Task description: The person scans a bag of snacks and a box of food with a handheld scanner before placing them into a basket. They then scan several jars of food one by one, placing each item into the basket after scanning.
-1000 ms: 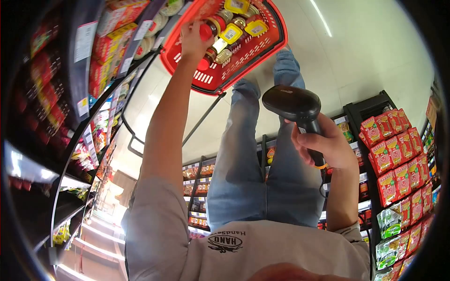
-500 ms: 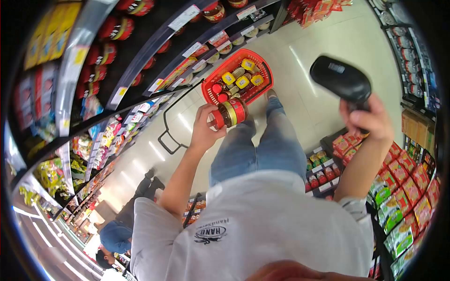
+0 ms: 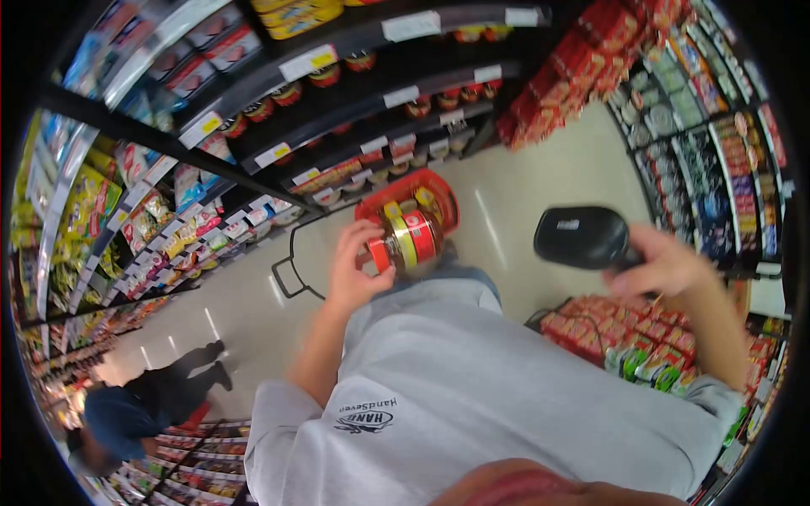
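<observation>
My left hand (image 3: 347,270) grips a glass jar (image 3: 413,238) by its red lid. The jar lies tilted on its side in the air, with a red and yellow label and dark contents. Behind and partly below it is a red shopping basket (image 3: 447,191), where a few yellow-topped items show; the jar hides much of the inside. My right hand (image 3: 662,263) is wrapped round the handle of a black handheld scanner (image 3: 582,237), whose broad head points left toward the jar, well apart from it.
Dark shelves (image 3: 354,101) with jars and price tags run along the left and front. Red packets (image 3: 565,76) hang at the shelf end. Stacked red packages (image 3: 582,325) stand at my right. Another person (image 3: 126,422) bends over at lower left.
The view has swung, showing more of the shelves ahead. The scanner has turned level and moved lower, its head facing the jar. The jar stays in my left hand and now covers more of the basket.
</observation>
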`<action>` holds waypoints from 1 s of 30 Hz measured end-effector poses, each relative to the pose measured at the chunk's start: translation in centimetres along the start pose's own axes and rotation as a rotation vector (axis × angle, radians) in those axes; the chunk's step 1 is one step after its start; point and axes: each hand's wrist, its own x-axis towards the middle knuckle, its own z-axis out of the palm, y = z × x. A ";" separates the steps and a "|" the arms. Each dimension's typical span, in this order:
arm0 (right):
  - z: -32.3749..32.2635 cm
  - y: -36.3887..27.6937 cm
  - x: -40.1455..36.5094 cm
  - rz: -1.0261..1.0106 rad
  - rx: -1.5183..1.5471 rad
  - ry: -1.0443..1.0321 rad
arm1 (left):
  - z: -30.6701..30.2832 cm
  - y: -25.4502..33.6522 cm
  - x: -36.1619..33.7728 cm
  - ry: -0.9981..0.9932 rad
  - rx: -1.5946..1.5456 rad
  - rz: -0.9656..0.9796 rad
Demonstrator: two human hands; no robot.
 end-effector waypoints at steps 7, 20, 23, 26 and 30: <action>7.6 7.8 7.6 -0.415 0.466 -0.112 | -2.3 1.7 -1.2 0.084 -0.121 0.129; 10.7 7.1 10.2 -0.497 0.469 -0.167 | -6.1 8.1 -0.7 0.028 0.692 0.720; 11.1 6.6 10.3 -0.498 0.440 -0.173 | -6.3 9.5 -1.0 -0.063 0.769 0.725; 11.2 6.6 10.5 -0.485 0.425 -0.158 | -6.1 10.1 -1.0 -0.117 0.828 0.699; 10.9 7.1 10.6 -0.472 0.447 -0.168 | -5.4 10.0 -0.4 -0.133 0.808 0.711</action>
